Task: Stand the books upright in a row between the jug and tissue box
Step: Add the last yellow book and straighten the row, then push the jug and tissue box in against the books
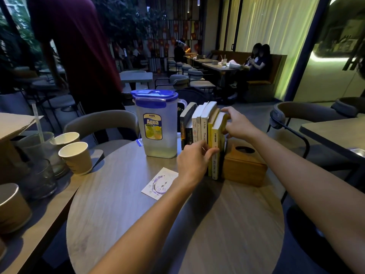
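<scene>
Near completion: the row of paperback books stands on the round wooden surface between the clear blue-lidded plastic jug and wooden tissue box. Your left hand presses spines; your right hand pinches the rightmost yellow book. Only squaring remains.

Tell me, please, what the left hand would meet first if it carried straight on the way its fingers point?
The left hand points right, already at the book spines. It would probably press first on the yellow book; the tissue box sits just beyond, though depth is hard to judge.
</scene>
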`<state>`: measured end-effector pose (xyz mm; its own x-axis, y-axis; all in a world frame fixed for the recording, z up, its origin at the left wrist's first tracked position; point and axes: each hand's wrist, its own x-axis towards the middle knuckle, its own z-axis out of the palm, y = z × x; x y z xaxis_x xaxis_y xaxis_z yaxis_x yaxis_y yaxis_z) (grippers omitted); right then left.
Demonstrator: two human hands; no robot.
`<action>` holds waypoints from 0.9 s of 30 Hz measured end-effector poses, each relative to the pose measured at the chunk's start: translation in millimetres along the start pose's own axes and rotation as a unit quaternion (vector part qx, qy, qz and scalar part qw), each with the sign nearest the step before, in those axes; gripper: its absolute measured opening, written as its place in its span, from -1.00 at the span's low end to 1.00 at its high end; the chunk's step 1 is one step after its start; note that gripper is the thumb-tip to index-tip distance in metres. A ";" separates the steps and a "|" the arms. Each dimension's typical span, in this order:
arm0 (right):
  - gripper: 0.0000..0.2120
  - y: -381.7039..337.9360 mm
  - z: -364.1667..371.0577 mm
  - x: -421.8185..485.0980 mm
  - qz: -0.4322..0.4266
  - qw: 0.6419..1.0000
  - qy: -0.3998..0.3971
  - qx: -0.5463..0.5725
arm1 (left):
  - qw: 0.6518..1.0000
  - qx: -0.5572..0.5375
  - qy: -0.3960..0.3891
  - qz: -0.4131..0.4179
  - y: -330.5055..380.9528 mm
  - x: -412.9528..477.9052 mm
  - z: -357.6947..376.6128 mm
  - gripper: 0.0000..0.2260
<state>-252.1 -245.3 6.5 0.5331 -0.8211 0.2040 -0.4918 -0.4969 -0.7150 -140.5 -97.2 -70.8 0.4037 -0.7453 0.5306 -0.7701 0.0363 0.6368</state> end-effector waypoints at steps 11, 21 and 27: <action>-0.45 4.6 2.9 3.3 0.040 0.999 -0.010 0.017 | 0.999 0.030 0.014 0.018 -4.7 5.2 3.6 -0.69; -0.40 9.4 -6.2 -37.0 0.036 0.999 0.001 0.019 | 0.986 -0.091 0.053 -0.131 -50.5 -11.4 -29.5 -0.27; -0.18 1.2 -6.4 -67.1 0.012 0.996 -0.091 0.000 | 0.975 -0.169 -0.044 -0.135 -61.3 -7.6 -33.2 -0.32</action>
<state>-292.8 -192.5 -3.8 0.6374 -0.7680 0.0629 -0.5049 -0.4779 -0.7188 -80.0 -71.6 -95.3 0.5142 -0.8114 0.2781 -0.4286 0.0377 0.9027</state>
